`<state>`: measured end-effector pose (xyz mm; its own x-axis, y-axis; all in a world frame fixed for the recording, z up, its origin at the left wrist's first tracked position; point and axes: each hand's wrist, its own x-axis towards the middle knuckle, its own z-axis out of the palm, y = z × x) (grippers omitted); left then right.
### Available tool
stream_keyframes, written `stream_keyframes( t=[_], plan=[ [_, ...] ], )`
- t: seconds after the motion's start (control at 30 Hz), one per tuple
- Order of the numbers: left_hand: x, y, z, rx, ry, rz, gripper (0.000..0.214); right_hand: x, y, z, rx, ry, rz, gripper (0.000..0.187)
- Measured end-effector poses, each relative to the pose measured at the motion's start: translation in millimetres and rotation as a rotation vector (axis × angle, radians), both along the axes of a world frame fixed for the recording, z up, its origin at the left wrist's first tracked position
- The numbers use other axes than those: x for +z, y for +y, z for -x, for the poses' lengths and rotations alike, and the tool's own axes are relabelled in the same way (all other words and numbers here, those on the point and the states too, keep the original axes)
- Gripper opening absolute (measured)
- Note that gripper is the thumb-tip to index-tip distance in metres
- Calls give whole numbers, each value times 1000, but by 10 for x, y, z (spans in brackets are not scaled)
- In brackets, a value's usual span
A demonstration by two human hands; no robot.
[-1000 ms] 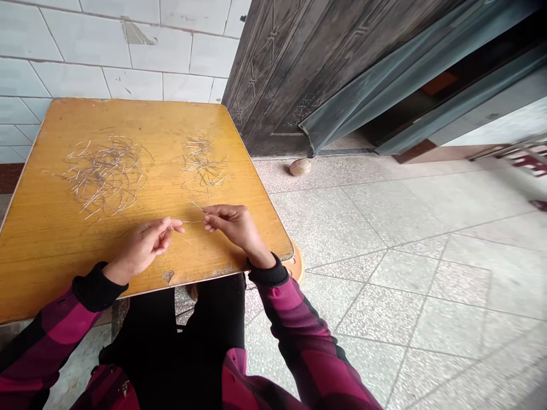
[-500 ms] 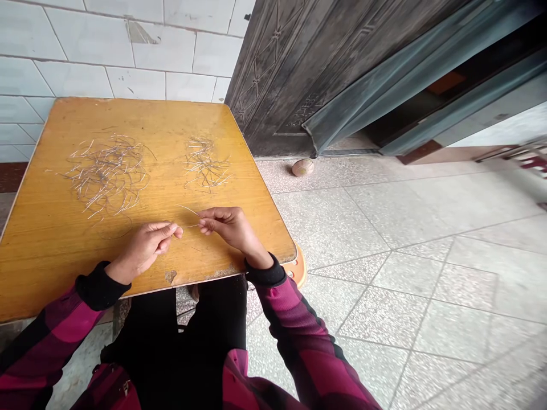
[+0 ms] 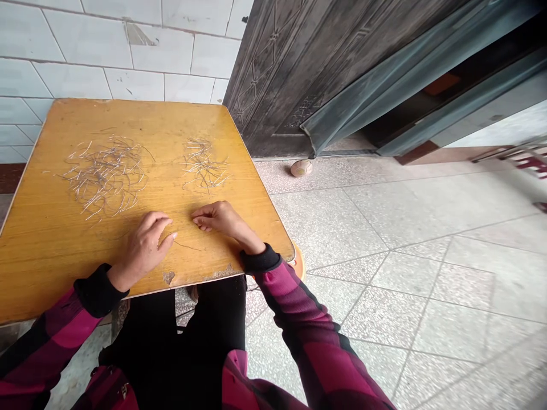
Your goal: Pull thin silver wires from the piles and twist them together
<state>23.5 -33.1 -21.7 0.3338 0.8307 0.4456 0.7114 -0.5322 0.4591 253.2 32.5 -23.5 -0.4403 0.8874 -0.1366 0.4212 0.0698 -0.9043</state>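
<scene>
My left hand [image 3: 147,242] hovers low over the near part of the wooden table [image 3: 239,256], its thumb and fingers apart and nothing seen between them. By its thumb tip a thin wire [image 3: 187,246] lies on the tabletop. To the right, my right hand [image 3: 217,218] has thumb and forefinger pinched together; whatever may be in the pinch is too fine to make out. Beyond my left hand spreads a large tangled pile of thin wire pieces [image 3: 109,173]. A smaller pile of wire pieces [image 3: 205,162] sits beyond my right hand.
A white tiled wall [image 3: 89,42] stands behind the table. To the right are a dark carved door [image 3: 273,74], a grey-green curtain [image 3: 367,91] and a ball-like object [image 3: 301,168] on the tiled floor [image 3: 333,228]. An orange stool [image 3: 300,262] shows partly under the table's right corner.
Both hands held a wire between them before. My left hand has let go and opened, and my right hand has shifted slightly left and away from me. A wire now shows beside my left thumb.
</scene>
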Motion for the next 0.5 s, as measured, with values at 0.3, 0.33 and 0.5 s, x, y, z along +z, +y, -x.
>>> stream_keyframes(
  t=[0.3, 0.33, 0.5],
  plan=[
    [-74, 135, 122, -134, 317, -36, 47, 109, -211, -201, -138, -191, -449, 17],
    [-86, 134, 123, -146, 344, -23, 48, 103, -295, -220, -123, -183, -485, 18],
    [-127, 90, 96, -148, 386, -14, 49, -30, -688, -187, 46, -218, -631, 28]
  ],
)
